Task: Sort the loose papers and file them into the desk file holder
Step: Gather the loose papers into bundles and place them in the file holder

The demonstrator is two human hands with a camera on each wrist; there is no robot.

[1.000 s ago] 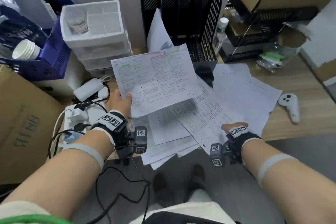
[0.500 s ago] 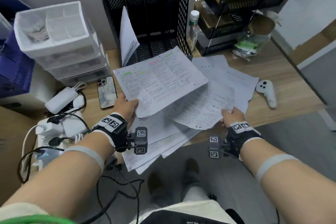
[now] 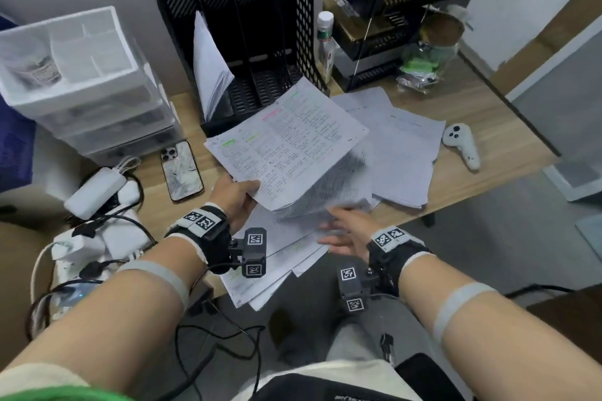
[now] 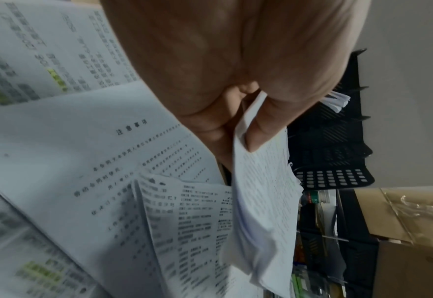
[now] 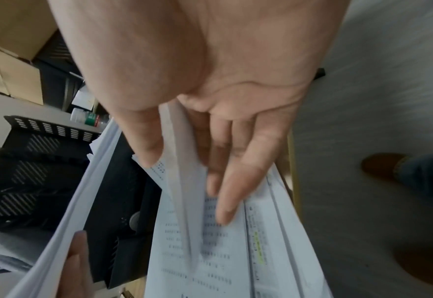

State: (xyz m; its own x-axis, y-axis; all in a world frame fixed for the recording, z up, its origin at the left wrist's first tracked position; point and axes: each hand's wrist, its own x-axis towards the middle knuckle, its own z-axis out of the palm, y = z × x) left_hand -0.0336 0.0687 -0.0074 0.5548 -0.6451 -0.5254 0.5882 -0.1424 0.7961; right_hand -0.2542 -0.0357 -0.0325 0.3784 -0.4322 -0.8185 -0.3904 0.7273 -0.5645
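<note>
My left hand [image 3: 237,194] pinches the near corner of a stack of printed sheets [image 3: 288,140] with pink and green highlights, raised over the desk; thumb on top in the left wrist view [image 4: 248,125]. My right hand [image 3: 342,231], blurred, reaches left just below that stack. In the right wrist view its thumb lies over a loose sheet [image 5: 179,165] and its fingers [image 5: 225,201] under it, a light pinch. The black mesh file holder [image 3: 260,26] stands at the back against the wall, with filed papers [image 3: 208,65] in its leftmost slot. More loose papers [image 3: 400,146] cover the desk.
A phone [image 3: 180,169] lies left of the papers, a white controller [image 3: 462,146] to the right. A white drawer unit [image 3: 81,81] and a power strip with cables [image 3: 91,238] crowd the left. A bottle [image 3: 325,39] and black shelf [image 3: 391,26] stand right of the holder. Sheets [image 3: 277,270] overhang the front edge.
My right hand has left the pile's right edge and moved left toward the left hand, taking a sheet with it. The held stack has dropped lower and tilted to the right.
</note>
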